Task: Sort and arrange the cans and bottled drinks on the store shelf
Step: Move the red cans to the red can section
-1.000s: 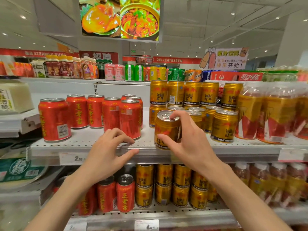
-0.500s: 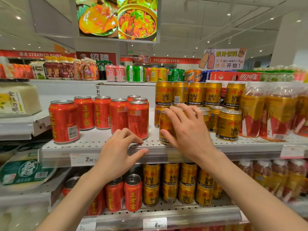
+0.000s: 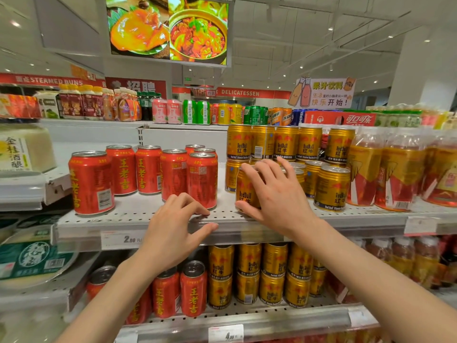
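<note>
Upright gold can (image 3: 244, 189) under right hand (image 3: 277, 194)

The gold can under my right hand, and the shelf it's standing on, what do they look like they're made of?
The gold can looks like thin metal, probably aluminium, with a glossy printed gold coat; neighbouring cans show bare silvery lids with pull tabs. The shelf looks like sheet metal painted matte pale grey, judging by its rows of small punched holes and folded front edge. The right hand covers the can's own lid.
</note>
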Motion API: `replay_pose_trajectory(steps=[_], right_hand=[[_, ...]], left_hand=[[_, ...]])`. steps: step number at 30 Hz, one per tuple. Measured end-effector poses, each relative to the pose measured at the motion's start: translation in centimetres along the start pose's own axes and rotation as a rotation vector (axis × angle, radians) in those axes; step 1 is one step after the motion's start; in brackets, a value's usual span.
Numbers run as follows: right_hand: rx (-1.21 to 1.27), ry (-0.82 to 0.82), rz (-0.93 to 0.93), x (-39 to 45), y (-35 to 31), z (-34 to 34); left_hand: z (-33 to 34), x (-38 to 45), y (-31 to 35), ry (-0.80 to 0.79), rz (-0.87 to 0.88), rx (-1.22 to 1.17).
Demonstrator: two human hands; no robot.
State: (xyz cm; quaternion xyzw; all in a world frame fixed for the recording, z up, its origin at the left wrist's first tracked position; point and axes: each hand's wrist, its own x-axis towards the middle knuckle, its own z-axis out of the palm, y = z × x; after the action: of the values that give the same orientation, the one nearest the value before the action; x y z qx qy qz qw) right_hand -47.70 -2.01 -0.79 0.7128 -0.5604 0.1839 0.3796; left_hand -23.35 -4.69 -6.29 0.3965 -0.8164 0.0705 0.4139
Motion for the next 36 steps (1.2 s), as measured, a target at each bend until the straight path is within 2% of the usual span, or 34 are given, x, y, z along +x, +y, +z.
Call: replay_pose_trajectory(steps=[13, 19, 29, 36], right_hand=[[0.051, 0.039, -0.033, -0.5, 1.1, 0.7], [0.257, 0.108, -0.016, -2.0, 0.6, 0.1], [0.607, 0.126, 0.178, -6.5, -4.6, 0.1], [0.819, 0.115, 0.499, -8.0, -10.1, -0.7]], left_hand=[[-0.3, -0.3, 0.7, -0.016, -0.027, 0.007], [-0.6, -0.8, 1.1, 0.016, -0.040, -0.054], [-2.8, -3.7, 1.1, 0.080, -0.087, -0.366], [-4.9, -6.6, -1.4, 0.081, -0.143, -0.510]])
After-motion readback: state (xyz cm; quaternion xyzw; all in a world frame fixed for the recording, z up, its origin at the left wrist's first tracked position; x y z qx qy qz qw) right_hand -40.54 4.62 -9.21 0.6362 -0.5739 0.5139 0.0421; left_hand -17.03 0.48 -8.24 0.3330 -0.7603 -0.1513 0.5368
